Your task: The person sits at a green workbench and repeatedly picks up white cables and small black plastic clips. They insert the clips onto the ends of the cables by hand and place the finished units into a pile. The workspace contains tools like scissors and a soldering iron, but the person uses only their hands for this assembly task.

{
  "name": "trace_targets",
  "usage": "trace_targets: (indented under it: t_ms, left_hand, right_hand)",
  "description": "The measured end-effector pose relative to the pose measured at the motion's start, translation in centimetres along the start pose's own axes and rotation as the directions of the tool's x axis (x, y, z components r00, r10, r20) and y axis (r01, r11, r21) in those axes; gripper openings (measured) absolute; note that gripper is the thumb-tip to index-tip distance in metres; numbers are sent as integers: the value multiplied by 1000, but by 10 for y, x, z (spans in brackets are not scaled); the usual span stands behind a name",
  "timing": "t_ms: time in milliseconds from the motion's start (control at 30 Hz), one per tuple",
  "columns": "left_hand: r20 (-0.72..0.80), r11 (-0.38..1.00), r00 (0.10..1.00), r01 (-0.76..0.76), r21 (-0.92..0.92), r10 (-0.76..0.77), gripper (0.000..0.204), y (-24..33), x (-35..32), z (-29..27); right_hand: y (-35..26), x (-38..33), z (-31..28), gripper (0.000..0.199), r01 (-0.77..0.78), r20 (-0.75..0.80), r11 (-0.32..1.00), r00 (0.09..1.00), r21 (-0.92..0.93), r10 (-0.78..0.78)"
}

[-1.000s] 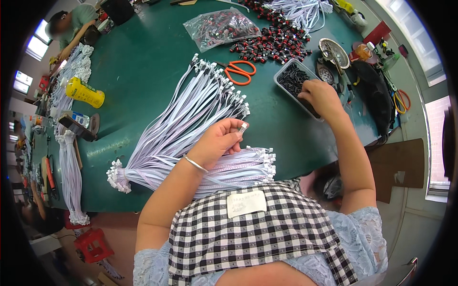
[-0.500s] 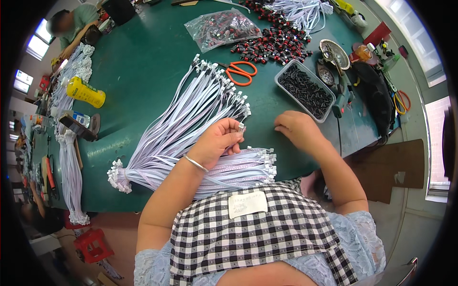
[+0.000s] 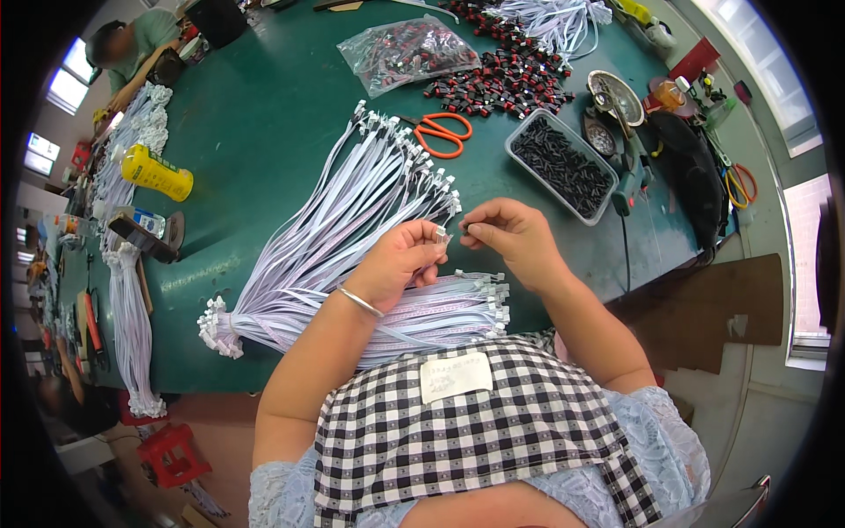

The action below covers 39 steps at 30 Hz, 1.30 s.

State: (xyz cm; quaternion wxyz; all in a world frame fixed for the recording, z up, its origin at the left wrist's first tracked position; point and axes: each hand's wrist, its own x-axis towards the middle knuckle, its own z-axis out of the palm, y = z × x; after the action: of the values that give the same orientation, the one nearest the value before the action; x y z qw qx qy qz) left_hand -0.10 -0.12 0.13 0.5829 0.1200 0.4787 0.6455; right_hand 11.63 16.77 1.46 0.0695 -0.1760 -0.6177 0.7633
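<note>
A smooth dark-green tabletop [image 3: 264, 97], dulled by a pale scuffed patch on its left, carries the work. Over its near edge, the bare left hand [image 3: 400, 264] pinches a small white plastic connector [image 3: 441, 234] between thumb and fingers, above a fanned bundle of flat white ribbon cables [image 3: 308, 229] lying on the table. Just beside it, apart from the connector, the bare right hand [image 3: 519, 242] has thumb and forefinger closed on a small dark piece [image 3: 466, 229], mostly hidden by the fingertips.

Right of the bundle stands a clear rectangular plastic tub [image 3: 513, 161] of short black pieces [image 3: 563, 163]; beyond the bundle lie orange-handled scissors [image 3: 444, 135], a clear plastic bag [image 3: 370, 66] and a loose heap of red-and-black parts [image 3: 510, 84]. A yellow plastic bottle [image 3: 157, 172] lies tilted at left.

Around the table, a person in a green shirt [image 3: 154, 33] leans over the far left corner, a red plastic stool [image 3: 172, 453] stands on the floor at lower left, and bright windows [image 3: 810, 264] line the right wall
</note>
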Motion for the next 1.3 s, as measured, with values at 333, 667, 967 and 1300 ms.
trace_targets:
  t_ms: [333, 667, 967, 1300]
  left_hand:
    - [20, 1000, 1000, 14, -5, -14, 13, 0, 0, 0]
    - [20, 1000, 1000, 16, -7, -16, 14, 0, 0, -1]
    - [30, 1000, 1000, 5, -28, -5, 13, -2, 1, -2]
    - [9, 1000, 1000, 2, 9, -2, 16, 0, 0, 1]
  right_hand:
    - [-2, 1, 9, 11, 33, -16, 993, 999, -112, -35]
    - [-3, 3, 8, 11, 45, 13, 987, 999, -155, -44]
    - [-3, -1, 8, 11, 28, 32, 982, 999, -189, -23]
    - [-6, 0, 7, 12, 8, 76, 968, 997, -252, 12]
